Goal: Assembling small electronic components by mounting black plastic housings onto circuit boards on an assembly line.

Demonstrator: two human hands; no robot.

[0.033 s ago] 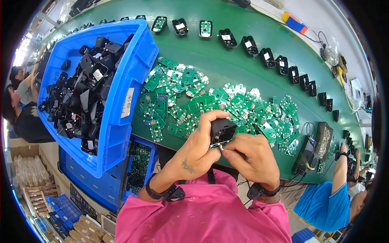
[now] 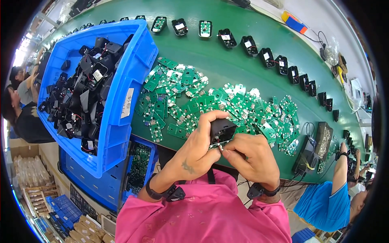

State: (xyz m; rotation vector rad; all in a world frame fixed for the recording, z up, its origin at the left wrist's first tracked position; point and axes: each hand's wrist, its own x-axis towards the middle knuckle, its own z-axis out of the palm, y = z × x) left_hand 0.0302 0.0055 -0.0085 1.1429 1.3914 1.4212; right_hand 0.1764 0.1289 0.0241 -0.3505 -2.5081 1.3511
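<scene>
My left hand (image 2: 197, 148) grips a small black plastic housing (image 2: 221, 128) above the near edge of the green table (image 2: 227, 69). My right hand (image 2: 250, 153) pinches at the housing's lower edge with thumb and forefinger; what sits between the fingertips is too small to tell. Both wrists wear dark bands. Just beyond my hands a wide heap of small green circuit boards (image 2: 210, 99) is spread over the table.
A large blue bin (image 2: 129, 103) full of black housings (image 2: 81, 97) stands at the left. A row of open black housings (image 2: 265, 54) runs along the far side. A lower blue bin (image 2: 139, 166) holds more boards. A person in blue (image 2: 324, 198) works at right.
</scene>
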